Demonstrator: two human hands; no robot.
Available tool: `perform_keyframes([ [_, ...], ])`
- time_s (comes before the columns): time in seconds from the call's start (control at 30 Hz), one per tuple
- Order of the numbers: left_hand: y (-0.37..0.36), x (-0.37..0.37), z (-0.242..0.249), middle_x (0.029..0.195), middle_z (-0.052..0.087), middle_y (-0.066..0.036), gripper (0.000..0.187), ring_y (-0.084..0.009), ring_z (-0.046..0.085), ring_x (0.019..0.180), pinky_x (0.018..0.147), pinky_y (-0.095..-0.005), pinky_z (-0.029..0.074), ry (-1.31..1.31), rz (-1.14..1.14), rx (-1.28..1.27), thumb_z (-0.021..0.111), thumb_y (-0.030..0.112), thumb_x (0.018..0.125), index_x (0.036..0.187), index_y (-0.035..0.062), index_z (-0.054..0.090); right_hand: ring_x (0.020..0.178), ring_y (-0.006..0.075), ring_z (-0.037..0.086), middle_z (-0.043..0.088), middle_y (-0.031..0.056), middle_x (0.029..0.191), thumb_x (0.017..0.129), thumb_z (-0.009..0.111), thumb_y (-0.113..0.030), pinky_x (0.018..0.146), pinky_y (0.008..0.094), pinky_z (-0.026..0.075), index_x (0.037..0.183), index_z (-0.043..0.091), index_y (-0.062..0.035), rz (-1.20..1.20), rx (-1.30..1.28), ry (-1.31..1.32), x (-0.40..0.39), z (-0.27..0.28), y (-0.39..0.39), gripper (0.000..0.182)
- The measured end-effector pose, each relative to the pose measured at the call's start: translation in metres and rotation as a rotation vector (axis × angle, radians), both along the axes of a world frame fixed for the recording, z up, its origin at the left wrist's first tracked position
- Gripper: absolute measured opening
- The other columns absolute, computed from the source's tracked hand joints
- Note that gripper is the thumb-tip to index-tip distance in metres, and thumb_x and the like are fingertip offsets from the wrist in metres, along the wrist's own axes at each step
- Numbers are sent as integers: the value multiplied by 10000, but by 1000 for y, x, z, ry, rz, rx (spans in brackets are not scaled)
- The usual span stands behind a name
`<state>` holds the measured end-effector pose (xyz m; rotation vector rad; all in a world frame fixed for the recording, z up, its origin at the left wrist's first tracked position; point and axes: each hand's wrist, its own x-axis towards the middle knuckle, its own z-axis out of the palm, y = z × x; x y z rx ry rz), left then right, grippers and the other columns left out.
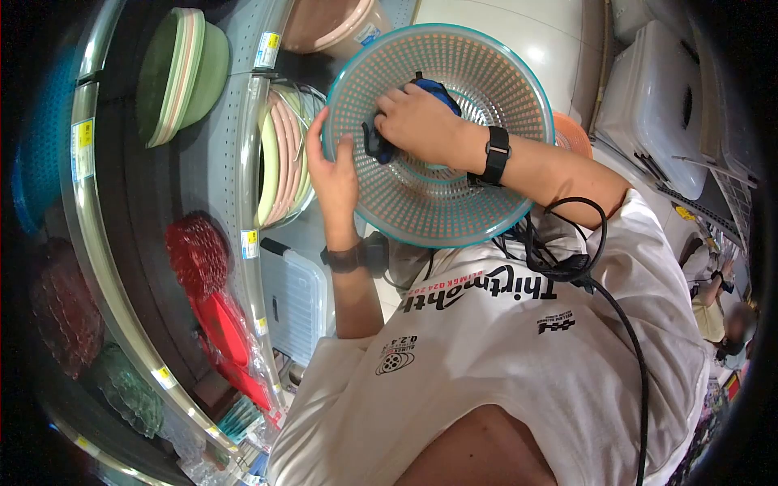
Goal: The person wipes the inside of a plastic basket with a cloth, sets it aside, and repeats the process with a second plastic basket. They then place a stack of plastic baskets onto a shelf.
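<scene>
- left hand (334, 176), half-curled, grips a round, teal-rimmed, perforated plastic basket (490, 73); if my hold slackens, it could tip.
- my right hand (415, 123) curls over a blue-and-black bundle (440, 92) inside; loosening could drop it.

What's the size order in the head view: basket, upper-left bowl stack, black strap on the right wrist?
Largest to smallest, as they look:
1. Basket
2. Bowl stack
3. Black strap
</scene>
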<state>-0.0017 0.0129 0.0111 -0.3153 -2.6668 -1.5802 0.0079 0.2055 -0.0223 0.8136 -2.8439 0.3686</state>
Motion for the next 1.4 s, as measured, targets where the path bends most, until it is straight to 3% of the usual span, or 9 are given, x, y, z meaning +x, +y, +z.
perform_keyframes([
  [0.5,1,-3,0,1414,584,-165,480,-277,540,1321,1149,-378,372,-35,9,20,641,84,949,1417,9,564,1081,287,681,697,130,1123,868,672,-143,920,416,503,1089,716,-45,-455,171,-300,-8,30,23,246],
  [0.6,1,-3,-1,1414,583,-167,480,-277,539,1321,1148,-377,373,-48,14,33,642,85,949,1417,9,563,1060,273,690,730,106,1067,878,665,-151,859,431,528,1052,752,-73,-403,227,-366,-7,33,25,210],
  [0.67,1,-3,-1,1414,582,-169,481,-277,539,1321,1147,-377,374,-58,19,42,642,86,950,1418,9,563,1044,289,725,770,61,1140,915,673,-182,758,509,538,1112,797,-116,-382,338,-524,-8,25,19,242],
  [0.77,0,-3,-2,1414,581,-171,488,-276,537,1324,1147,-378,374,-44,9,28,644,87,948,1422,9,558,1010,300,749,763,69,1193,904,691,-171,667,528,574,1128,800,-106,-270,342,-665,-6,19,17,258],
  [0.8,0,-3,-2,1415,579,-172,490,-277,535,1327,1150,-379,372,-46,8,36,645,88,948,1424,8,555,1010,300,749,763,69,1193,904,691,-171,667,528,574,1128,800,-106,-270,342,-664,-4,14,16,258],
  [0.87,0,-3,-2,1417,577,-173,493,-278,533,1330,1152,-380,370,-47,8,43,646,89,949,1426,6,552,1022,290,758,786,121,1081,916,635,-154,807,396,608,988,807,-88,-167,316,-640,2,7,15,198],
  [1.1,-1,-4,-4,1422,573,-175,493,-284,525,1341,1162,-384,360,-31,4,18,647,86,948,1424,2,550,942,302,768,792,124,968,825,739,-165,774,405,607,945,811,-83,-78,350,-686,1,24,16,162],
  [1.27,0,-3,-3,1421,574,-174,492,-286,521,1347,1166,-388,355,-32,4,18,647,83,944,1421,7,555,911,327,759,782,129,928,665,870,-193,782,420,595,907,796,-73,143,400,-790,-3,33,15,280],
  [1.4,1,-2,-1,1422,576,-168,495,-285,521,1350,1167,-391,355,-22,8,1,648,75,936,1419,10,558,894,356,745,773,144,915,646,888,-206,794,432,587,919,795,-81,223,286,-842,2,24,9,314],
])
